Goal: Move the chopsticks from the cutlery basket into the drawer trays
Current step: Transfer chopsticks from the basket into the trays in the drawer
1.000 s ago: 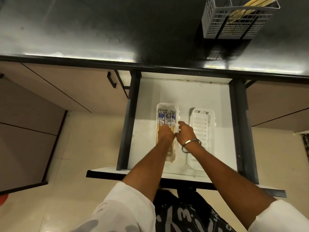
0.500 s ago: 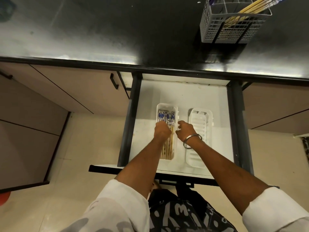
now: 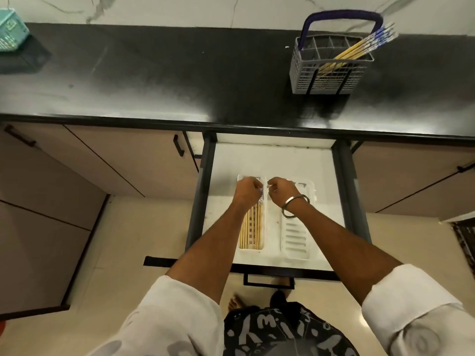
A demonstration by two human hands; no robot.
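- reaching down into the open drawer [image 3: 272,160], both hands hang over the far ends of two white trays that lie side by side on the drawer floor.
- left hand [image 3: 248,190] sits over the far end of the left tray [image 3: 250,249], fingers curled down onto the patterned tops of the chopsticks in the tray [image 3: 250,227]; whether it actually pinches them i cannot tell.
- those chopsticks lie lengthwise in the left tray, pale yellow tips toward the person.
- right hand [image 3: 281,190], with a metal bangle [image 3: 295,205] on the wrist, hangs over the gap between the trays with fingers curled in; nothing is seen in its hold.
- right tray [image 3: 295,242] shows only its slotted floor.
- cutlery basket [image 3: 330,66] with a blue handle stands on the black tabletop [image 3: 167,73], far right, well apart from the drawer.
- more chopsticks in the basket [image 3: 359,48] lean out to the right, blue-patterned tops up.
- teal basket [image 3: 10,29] sits at the tabletop's far left corner.
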